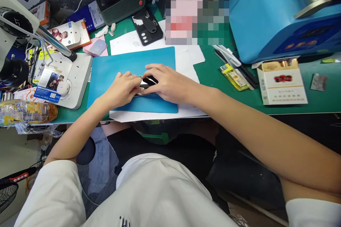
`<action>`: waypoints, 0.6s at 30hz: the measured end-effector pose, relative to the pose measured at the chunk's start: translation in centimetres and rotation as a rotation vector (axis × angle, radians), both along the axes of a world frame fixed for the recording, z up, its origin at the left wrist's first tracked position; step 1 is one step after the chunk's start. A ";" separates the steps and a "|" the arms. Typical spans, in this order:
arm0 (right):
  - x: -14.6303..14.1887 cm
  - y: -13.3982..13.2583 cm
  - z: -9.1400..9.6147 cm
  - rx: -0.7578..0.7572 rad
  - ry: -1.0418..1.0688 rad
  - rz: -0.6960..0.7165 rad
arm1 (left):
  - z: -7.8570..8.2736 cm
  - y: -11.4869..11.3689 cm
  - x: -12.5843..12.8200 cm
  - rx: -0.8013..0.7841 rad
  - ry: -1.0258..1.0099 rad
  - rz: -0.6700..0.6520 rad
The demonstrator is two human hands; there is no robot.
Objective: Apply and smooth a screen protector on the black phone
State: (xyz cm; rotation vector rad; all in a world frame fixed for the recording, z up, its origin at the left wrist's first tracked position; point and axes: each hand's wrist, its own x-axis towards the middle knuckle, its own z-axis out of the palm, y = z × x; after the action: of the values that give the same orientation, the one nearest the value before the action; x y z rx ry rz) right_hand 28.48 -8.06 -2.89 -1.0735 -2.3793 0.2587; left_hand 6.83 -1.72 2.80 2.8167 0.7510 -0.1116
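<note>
Between the left hand (125, 89) and the right hand (167, 83), fingers curled and pinching from both sides, a flat glossy black phone-like object (151, 80) is held over the smooth blue rectangular mat (119, 64), near the front edge of the green counter (209, 74). Handling is judged unfinished; what is already done cannot be told.

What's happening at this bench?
Someone in a white T-shirt has both hands on a dark, glossy flat object, possibly a phone, over a blue mat. The left hand is at one end and the right hand at the other; the fingers hide much of it, so the exact action is unclear. White paper lies under the mat, and a black phone-shaped piece lies beyond it, apart from the hands.
</note>
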 end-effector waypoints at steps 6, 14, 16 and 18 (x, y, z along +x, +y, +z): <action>0.1 0.0 -0.1 -0.002 0.007 -0.036 | -0.2 0.1 -0.1 0.013 -0.011 0.005; 0.5 0.5 -0.4 0.005 0.027 0.048 | 0.0 0.1 -0.1 0.077 0.013 -0.045; 0.4 0.2 -0.3 0.024 0.029 0.067 | 0.2 -0.3 -0.4 0.044 0.013 -0.057; 0.3 0.1 -0.3 0.028 0.014 0.061 | 0.3 -0.4 -0.6 0.008 0.005 -0.069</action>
State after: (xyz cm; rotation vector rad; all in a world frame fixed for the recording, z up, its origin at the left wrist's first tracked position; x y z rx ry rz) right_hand 28.77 -7.91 -3.15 -0.9841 -2.3993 0.2528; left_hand 6.18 -2.08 3.14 2.8521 0.6566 -0.1266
